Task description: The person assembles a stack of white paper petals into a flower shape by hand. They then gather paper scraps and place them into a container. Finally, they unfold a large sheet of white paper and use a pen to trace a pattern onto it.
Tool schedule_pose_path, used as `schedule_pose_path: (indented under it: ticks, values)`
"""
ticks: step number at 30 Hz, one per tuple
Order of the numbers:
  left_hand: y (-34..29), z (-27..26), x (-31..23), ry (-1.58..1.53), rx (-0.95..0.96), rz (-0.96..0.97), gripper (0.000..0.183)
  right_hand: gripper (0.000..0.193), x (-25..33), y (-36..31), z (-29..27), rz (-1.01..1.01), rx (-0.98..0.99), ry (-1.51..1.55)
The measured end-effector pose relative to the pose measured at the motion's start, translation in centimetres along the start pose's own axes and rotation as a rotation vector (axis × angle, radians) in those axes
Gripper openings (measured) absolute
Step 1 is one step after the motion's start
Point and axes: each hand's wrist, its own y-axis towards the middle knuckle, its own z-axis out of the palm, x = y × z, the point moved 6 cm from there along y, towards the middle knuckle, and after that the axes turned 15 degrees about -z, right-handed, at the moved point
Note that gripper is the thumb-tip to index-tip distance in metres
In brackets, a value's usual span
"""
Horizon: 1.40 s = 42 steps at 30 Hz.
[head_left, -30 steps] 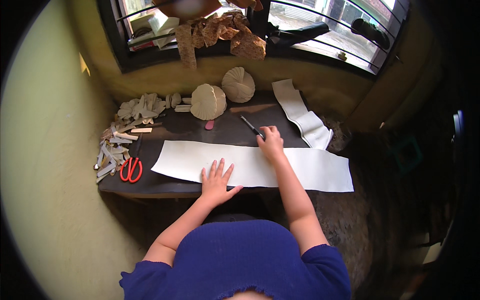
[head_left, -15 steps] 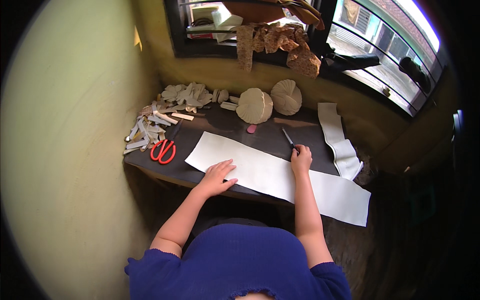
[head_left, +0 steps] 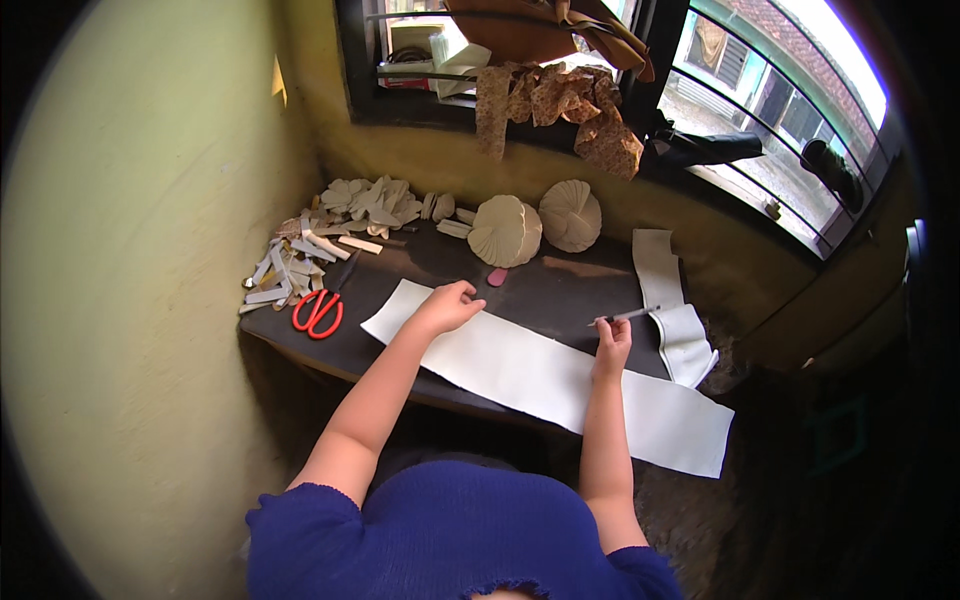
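White sheet material, long strip [head_left: 520, 368]: in the head view it lay slantwise across the dark table [head_left: 570, 292], its right end reaching past the table's edge; left hand [head_left: 447, 308], one, was over the strip near its far edge, fingers curled and thumb close to the forefinger; whether they pinched anything could not be told; right hand [head_left: 612, 348], one, was raised over the strip's right half, thumb and fingertips pinching a slim pen [head_left: 637, 313], which slanted up to the right.

Further items, same view: scissors [head_left: 318, 314], red-handled, one pair, on the table beyond the strip's left end; pale offcuts [head_left: 283, 270], one heap, at the far left; petal-shaped pieces [head_left: 372, 204], clustered behind them; scalloped rounds, two, the nearer [head_left: 504, 232] overlapping a small pink oval [head_left: 498, 277]; second white strip [head_left: 658, 268], creased and partly folded, at the table's right; patterned cloth [head_left: 548, 98], brownish, hanging at the window [head_left: 655, 60].
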Motion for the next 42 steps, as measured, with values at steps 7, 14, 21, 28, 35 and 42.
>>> schedule_pose_path:
  ticks: [7,14,21,28,35,42]
  values:
    - [4.7,2.7,-4.3,0.309,-0.197,-0.081,0.057,0.017,0.3,0.3,-1.0,0.033,-0.022,0.065]
    - [8.1,4.7,-3.9,0.274,-0.257,-0.047,0.049,0.024,0.3,0.4,-0.2,0.065,0.013,0.006]
    - [9.2,3.8,-6.5,0.229,-0.145,0.051,0.06,0.025,0.5,0.5,-0.2,0.062,-0.008,0.024]
    - [4.5,2.5,-4.5,0.045,0.035,0.125,0.049,0.017,0.7,0.5,-0.2,0.061,-0.057,0.067]
    - [-6.3,-4.6,5.3,-0.189,-0.194,0.021,0.037,0.02,0.7,0.2,0.0,-0.036,0.052,-0.14]
    - [-11.9,-6.2,10.7,-0.017,-0.426,0.186,0.04,0.016,1.8,-1.4,3.5,-0.231,0.299,-0.314]
